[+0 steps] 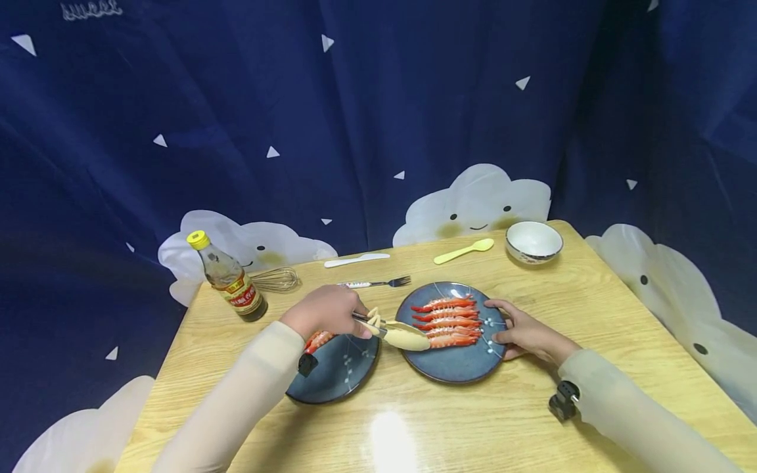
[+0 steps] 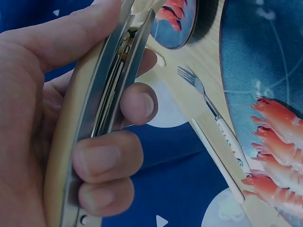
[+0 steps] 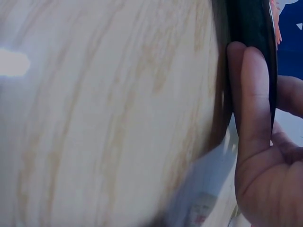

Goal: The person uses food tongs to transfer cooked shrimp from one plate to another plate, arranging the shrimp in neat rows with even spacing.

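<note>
My left hand (image 1: 331, 311) grips a pair of cream-tipped tongs (image 1: 405, 337), its fingers wrapped round the metal-and-cream handle (image 2: 71, 137) in the left wrist view. The tips of the tongs overlap the nearest of several red shrimp (image 1: 447, 322) lying in a row on the right blue plate (image 1: 449, 371). At that plate's right rim, my right hand (image 1: 529, 336) pinches the edge. The right wrist view shows the plate (image 3: 251, 23) edge-on between the fingers. Partly hidden under the left forearm is another blue plate (image 1: 340, 371) with more shrimp (image 2: 281, 139) on it.
A yellow-capped sauce bottle (image 1: 236, 286) stands at the back left beside a whisk (image 1: 278, 280). Behind the plates lie a fork (image 1: 381, 284), a white knife (image 1: 357, 260) and a yellow spoon (image 1: 464, 251). A white bowl (image 1: 534, 243) sits at the back right.
</note>
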Action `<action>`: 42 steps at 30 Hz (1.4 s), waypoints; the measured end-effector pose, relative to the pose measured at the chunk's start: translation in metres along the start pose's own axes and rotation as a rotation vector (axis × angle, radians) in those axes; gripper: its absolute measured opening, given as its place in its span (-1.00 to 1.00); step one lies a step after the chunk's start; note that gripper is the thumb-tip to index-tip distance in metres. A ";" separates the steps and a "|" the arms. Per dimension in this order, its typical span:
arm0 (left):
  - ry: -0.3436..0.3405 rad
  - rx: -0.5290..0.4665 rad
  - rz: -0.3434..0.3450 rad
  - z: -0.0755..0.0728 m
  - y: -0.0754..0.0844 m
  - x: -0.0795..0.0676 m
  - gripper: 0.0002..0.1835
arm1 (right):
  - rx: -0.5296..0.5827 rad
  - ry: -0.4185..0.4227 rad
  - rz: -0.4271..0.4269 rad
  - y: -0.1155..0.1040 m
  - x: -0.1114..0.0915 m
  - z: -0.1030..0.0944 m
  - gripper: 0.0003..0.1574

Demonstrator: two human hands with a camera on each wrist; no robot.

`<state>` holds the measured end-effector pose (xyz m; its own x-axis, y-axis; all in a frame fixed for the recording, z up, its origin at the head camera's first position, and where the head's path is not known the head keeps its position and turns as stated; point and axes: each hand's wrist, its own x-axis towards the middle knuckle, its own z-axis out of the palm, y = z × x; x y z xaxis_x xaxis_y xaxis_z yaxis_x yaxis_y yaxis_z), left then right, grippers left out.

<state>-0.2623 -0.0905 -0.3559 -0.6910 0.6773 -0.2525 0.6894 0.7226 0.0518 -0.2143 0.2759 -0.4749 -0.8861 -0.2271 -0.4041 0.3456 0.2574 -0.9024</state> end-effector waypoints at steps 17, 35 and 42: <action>-0.056 -0.032 -0.073 0.004 -0.007 0.016 -0.49 | 0.033 -0.011 -0.001 0.000 0.000 -0.001 -0.08; 0.082 -0.057 0.016 0.008 -0.002 0.019 -0.54 | 0.045 -0.006 0.000 0.004 0.003 -0.005 -0.09; 0.052 -0.067 -0.021 0.020 -0.001 0.026 -0.51 | 0.056 -0.032 -0.029 0.007 0.004 -0.005 -0.08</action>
<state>-0.2762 -0.0763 -0.3820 -0.7166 0.6669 -0.2042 0.6597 0.7432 0.1119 -0.2171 0.2812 -0.4822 -0.8860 -0.2640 -0.3812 0.3373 0.1970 -0.9205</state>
